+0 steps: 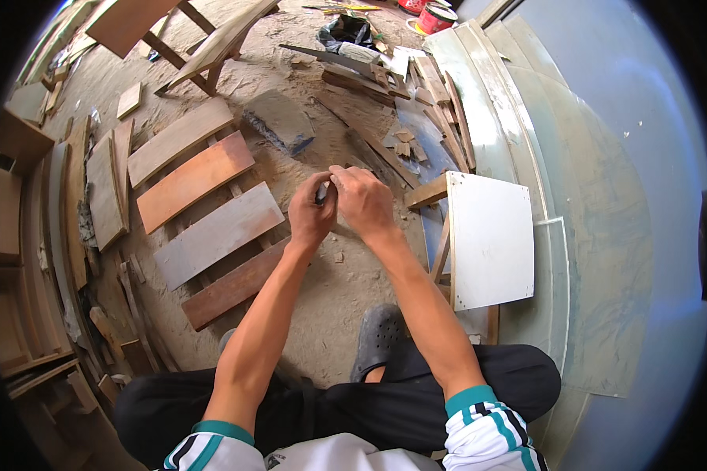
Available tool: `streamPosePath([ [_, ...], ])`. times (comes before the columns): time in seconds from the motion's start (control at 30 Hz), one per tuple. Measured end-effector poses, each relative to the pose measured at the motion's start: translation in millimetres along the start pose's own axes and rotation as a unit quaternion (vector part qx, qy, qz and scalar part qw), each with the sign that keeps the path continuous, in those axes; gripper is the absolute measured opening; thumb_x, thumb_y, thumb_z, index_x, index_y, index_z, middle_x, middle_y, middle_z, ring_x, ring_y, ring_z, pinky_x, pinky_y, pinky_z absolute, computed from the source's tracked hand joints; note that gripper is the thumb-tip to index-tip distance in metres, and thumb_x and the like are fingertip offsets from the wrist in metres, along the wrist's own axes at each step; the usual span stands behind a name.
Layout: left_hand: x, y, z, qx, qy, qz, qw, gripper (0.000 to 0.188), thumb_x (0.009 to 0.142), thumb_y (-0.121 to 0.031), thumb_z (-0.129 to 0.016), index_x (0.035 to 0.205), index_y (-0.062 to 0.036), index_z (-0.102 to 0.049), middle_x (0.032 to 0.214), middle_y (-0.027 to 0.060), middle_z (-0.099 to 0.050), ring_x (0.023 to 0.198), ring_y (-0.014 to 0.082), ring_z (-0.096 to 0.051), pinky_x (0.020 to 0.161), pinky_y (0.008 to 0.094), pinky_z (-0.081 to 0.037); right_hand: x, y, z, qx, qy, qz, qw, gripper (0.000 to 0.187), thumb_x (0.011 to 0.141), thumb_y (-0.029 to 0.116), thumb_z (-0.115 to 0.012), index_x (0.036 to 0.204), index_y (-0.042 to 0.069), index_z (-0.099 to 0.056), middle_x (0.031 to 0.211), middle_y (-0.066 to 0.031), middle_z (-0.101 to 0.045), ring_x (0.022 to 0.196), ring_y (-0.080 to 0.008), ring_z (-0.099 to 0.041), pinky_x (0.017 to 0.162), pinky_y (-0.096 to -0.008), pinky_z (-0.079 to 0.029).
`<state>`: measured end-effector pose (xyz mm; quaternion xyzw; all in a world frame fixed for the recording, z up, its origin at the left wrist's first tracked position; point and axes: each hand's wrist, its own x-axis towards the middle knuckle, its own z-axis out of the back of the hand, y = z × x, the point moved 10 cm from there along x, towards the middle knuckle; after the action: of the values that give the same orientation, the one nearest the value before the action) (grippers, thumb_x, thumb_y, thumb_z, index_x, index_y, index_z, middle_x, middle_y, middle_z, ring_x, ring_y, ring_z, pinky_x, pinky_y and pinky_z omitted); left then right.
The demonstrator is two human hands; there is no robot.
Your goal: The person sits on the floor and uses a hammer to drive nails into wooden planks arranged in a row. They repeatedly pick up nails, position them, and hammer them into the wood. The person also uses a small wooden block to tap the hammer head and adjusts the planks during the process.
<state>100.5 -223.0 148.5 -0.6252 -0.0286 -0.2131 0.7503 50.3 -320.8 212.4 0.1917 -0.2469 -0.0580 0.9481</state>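
Both of my hands meet over the dusty ground, fingertips touching. My left hand [313,213] is curled round a small grey object [320,194], of which only a bit shows between thumb and fingers; its kind I cannot make out. Closed in a pinch, my right hand [363,202] presses against the left fingertips, and whatever it grips is hidden. To the left of my hands lie several boards side by side across thin strips: an orange-brown board [196,182], a greyish board [220,234] and a reddish-brown board [234,284] among them.
A stone block [279,122] lies beyond my hands. On the right stands a white-topped wooden stool [491,242] beside large sheets [597,235] against the wall. Scrap wood [440,110] is heaped at the far right, near a red bucket [436,17]. A wooden bench [212,51] stands far left.
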Motion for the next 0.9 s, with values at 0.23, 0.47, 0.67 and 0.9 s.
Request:
streamPosePath([
  [0.23,4.2,5.5,0.9,0.001,0.010,-0.004,1.000,0.016,0.091,-0.010,-0.066,0.106,-0.0045,-0.066,0.089,0.0139,-0.068,0.078,0.0256,-0.064,0.073,0.0345,-0.051,-4.3,-23.8,1.4,0.140,-0.038,-0.092,0.985,0.027,0.096,0.023,-0.059,0.111,0.004,-0.071,0.099,-0.0153,-0.070,0.093,-0.0344,-0.067,0.081,-0.0431,-0.054],
  [0.47,10.7,9.3,3.6,0.042,0.031,-0.010,0.999,0.017,0.093,-0.015,-0.066,0.107,-0.0052,-0.066,0.091,0.0150,-0.070,0.077,0.0294,-0.068,0.070,0.0350,-0.052,-23.3,-70.7,-7.5,0.052,-0.118,-0.140,0.982,0.043,0.096,0.037,-0.061,0.122,0.003,-0.064,0.114,-0.0160,-0.067,0.102,-0.0343,-0.065,0.091,-0.0433,-0.050],
  [0.67,10.8,2.3,0.4,0.038,0.037,-0.014,0.998,0.017,0.093,-0.014,-0.065,0.108,-0.0046,-0.065,0.093,0.0157,-0.070,0.080,0.0299,-0.069,0.071,0.0350,-0.052,-45.3,-102.7,-89.8,0.381,0.098,-0.346,0.852,0.061,0.097,0.054,-0.054,0.130,0.002,-0.058,0.118,-0.0204,-0.066,0.108,-0.0328,-0.065,0.093,-0.0414,-0.049],
  [0.9,7.2,-2.0,-0.8,0.062,0.024,-0.021,0.998,0.018,0.092,-0.014,-0.067,0.103,-0.0001,-0.068,0.097,0.0173,-0.072,0.086,0.0285,-0.072,0.076,0.0340,-0.054,-55.6,-92.7,-92.4,0.340,0.082,-0.472,0.809,0.074,0.095,0.058,-0.051,0.118,-0.012,-0.059,0.114,-0.0320,-0.065,0.111,-0.0435,-0.063,0.094,-0.0457,-0.048],
])
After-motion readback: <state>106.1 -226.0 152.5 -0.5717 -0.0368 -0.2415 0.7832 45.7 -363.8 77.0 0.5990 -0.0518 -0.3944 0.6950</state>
